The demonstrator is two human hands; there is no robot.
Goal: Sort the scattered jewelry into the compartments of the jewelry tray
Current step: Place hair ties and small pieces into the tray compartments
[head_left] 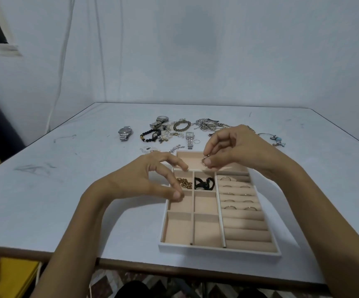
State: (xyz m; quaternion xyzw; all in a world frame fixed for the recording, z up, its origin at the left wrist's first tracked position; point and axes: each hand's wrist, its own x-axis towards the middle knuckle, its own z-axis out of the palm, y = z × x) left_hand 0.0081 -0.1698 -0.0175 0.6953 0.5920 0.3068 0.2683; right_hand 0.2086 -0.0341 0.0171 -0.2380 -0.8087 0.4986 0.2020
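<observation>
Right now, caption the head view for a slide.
Right hand pinches a small metal piece above the jewelry tray; left hand hovers alongside.

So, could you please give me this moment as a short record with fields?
jewelry tray: gold chain and black band in neighbouring small compartments; rings in the right-hand rolls
right hand: pinches a small metal piece above the tray's far compartment
left hand: fingers curved over the tray's left side, nothing seen in it
table: silver watch, black bead bracelet and tangled chains unsorted beyond the tray
</observation>
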